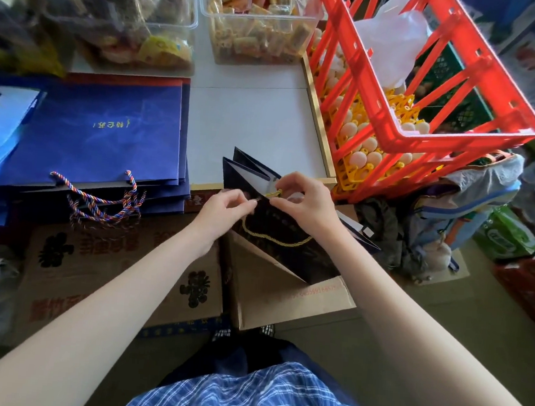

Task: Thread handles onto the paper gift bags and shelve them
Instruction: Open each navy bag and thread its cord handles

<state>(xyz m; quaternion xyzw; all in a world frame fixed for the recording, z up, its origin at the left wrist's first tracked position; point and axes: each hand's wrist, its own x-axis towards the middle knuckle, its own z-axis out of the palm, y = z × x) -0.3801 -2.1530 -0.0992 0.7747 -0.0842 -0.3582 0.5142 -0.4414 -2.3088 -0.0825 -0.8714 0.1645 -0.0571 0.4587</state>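
Note:
A dark navy paper gift bag [284, 233] stands open in front of me, over the cardboard boxes. A gold cord handle [276, 240] hangs in a loop across its near face. My left hand [226, 210] pinches the bag's top edge at the left. My right hand [305, 199] pinches the gold cord's end [275, 193] at the top edge. A stack of flat blue gift bags [104, 133] lies on the white table to the left, with twisted multicolour cord handles [107, 203] hanging over the table's front edge.
A red plastic crate [431, 87] tilts over yellow trays of eggs [358, 146] at the right. Clear tubs of packaged snacks [259, 20] stand at the back. Printed cardboard boxes [118, 270] sit below the table's front edge. A backpack [452, 219] lies on the floor at right.

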